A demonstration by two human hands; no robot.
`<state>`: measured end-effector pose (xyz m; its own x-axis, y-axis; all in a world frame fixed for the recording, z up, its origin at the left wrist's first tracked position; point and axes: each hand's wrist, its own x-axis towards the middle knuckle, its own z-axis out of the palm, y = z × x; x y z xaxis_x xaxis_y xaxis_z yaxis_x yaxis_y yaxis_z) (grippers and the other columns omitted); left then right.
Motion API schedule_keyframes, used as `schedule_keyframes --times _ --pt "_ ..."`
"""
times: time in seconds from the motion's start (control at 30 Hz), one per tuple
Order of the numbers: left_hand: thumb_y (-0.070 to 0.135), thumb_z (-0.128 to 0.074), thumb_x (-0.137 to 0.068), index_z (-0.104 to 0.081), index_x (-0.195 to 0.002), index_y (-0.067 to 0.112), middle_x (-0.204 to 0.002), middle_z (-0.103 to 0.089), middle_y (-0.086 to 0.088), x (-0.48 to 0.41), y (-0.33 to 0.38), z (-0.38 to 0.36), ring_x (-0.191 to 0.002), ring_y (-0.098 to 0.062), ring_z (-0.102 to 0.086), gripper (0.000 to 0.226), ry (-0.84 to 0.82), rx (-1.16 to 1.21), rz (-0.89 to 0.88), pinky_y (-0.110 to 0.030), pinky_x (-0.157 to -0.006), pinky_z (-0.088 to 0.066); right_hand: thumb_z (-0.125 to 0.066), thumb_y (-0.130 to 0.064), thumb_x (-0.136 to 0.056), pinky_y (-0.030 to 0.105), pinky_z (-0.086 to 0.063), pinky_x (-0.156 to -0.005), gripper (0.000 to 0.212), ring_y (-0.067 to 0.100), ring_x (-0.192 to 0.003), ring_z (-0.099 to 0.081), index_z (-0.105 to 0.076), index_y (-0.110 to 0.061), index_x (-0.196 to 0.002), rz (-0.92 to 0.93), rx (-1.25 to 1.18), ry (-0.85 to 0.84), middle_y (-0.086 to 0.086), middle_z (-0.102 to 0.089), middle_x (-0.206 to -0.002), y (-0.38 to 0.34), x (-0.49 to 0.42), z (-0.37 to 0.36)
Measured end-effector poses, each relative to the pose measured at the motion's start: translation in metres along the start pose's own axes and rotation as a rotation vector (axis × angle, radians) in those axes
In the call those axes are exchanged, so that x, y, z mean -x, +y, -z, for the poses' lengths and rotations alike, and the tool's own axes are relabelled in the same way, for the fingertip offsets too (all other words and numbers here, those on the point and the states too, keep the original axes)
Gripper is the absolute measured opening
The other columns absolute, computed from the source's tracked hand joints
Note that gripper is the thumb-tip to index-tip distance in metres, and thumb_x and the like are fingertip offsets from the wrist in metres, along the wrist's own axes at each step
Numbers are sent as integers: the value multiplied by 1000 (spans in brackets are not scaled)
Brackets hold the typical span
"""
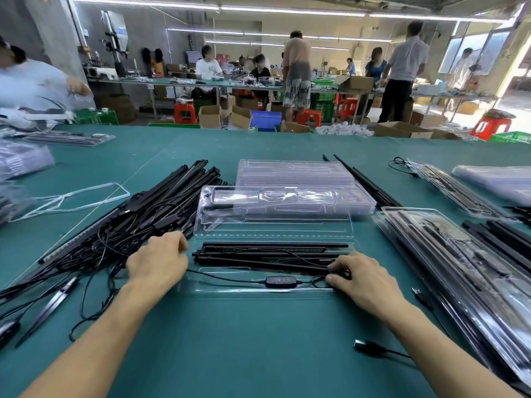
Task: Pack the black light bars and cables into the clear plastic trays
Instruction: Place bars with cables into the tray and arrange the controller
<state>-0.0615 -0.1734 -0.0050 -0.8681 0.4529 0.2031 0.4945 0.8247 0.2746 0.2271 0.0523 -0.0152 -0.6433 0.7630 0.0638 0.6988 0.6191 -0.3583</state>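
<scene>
The fingers (342, 264) of the right hand (365, 280) are bent down over a small loop of black cable (230, 278) at the right end of the open tray (258, 293), with the thumb tucked in just below, so the loop is pinched between them. From there the cable runs left along the tray's near channel through a flat controller (281, 282) with a row of buttons. Just beyond the fingers, the black light bars (270, 252) lie lengthwise in the tray, side by side, their right ends touching the fingertips. The left hand (156, 261) sits at the tray's left end, its fingers (175, 239) curled near the bars' left tips; I cannot tell whether they hold anything. The tray's clear lid (273, 214) stands tilted up behind the bars. To the left lies a tangled pile of loose bars and wires (155, 208), behind the lid a stack of empty trays (293, 173), and to the right several packed trays (448, 254). A loose plug (365, 346) rests on the green bench (244, 354) near the right forearm.
</scene>
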Motion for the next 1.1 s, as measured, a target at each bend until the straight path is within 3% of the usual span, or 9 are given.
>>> schedule_keyframes --times 0.1,0.2,0.37,0.57,0.7,0.8,0.93,1.0,1.1 --pt "28 -46 -98 -58 -115 34 -101 -66 6 -3 22 -7 -83 -21 -55 22 42 234 -37 -34 -72 -42 -60 -57 -87 30 -36 -74 22 10 -106 -52 -61 -44 -104 5 -1 0 -22 -50 -102 0 1 0" --pt "51 -42 -98 -45 -133 29 -118 -63 3 -14 39 -14 -100 -25 -55 42 -91 394 37 -39 -83 -42 -59 -57 -87 30 -36 -74 23 10 -108 -53 -61 -45 -106 4 13 4 -21 -52 -106 0 3 0" --pt "59 -46 -94 -42 -140 18 -136 -49 -10 -24 43 -32 -123 -30 -47 61 -70 450 125 -51 -99 -43 -60 -58 -87 31 -38 -74 26 12 -106 -54 -63 -47 -110 -10 10 16 -20 -53 -109 -1 4 0" --pt "64 -29 -97 -33 -148 21 -143 -50 -4 -28 35 -46 -127 -29 -47 67 -66 538 88 -51 -102 -40 -59 -60 -86 29 -36 -73 24 5 -100 -51 -62 -49 -107 -16 -16 29 -24 -49 -104 4 4 -5" --pt "59 -30 -99 -44 -143 20 -130 -57 -4 -32 35 -47 -115 -29 -53 60 -70 551 148 -53 -102 -42 -58 -62 -86 29 -35 -73 24 1 -96 -50 -62 -52 -107 -10 -32 33 -26 -50 -106 7 4 -6" --pt "52 -39 -100 -52 -136 23 -115 -57 6 -32 31 -49 -106 -22 -53 48 -53 660 156 -50 -101 -43 -58 -62 -86 29 -36 -72 25 1 -93 -49 -63 -52 -108 -14 -28 45 -26 -51 -107 6 5 -7" --pt "11 -63 -95 -60 -116 19 -98 -62 6 -31 26 -46 -93 -15 -60 22 28 1020 86 -29 -81 -50 -59 -61 -87 29 -37 -74 27 2 -100 -51 -65 -50 -110 -17 -41 50 -25 -52 -109 4 6 -7" --pt "-5 -67 -87 -60 -99 23 -93 -63 6 -30 20 -44 -84 -8 -58 30 70 1122 36 -26 -81 -49 -59 -60 -87 30 -37 -75 28 3 -102 -51 -66 -49 -111 -19 -47 51 -24 -51 -109 4 6 -7" --pt "-11 -67 -85 -58 -86 25 -86 -62 5 -28 17 -43 -77 -5 -57 37 109 1233 8 -21 -78 -49 -60 -59 -87 30 -38 -76 27 4 -104 -52 -67 -48 -111 -24 -46 50 -23 -51 -108 3 7 -7"
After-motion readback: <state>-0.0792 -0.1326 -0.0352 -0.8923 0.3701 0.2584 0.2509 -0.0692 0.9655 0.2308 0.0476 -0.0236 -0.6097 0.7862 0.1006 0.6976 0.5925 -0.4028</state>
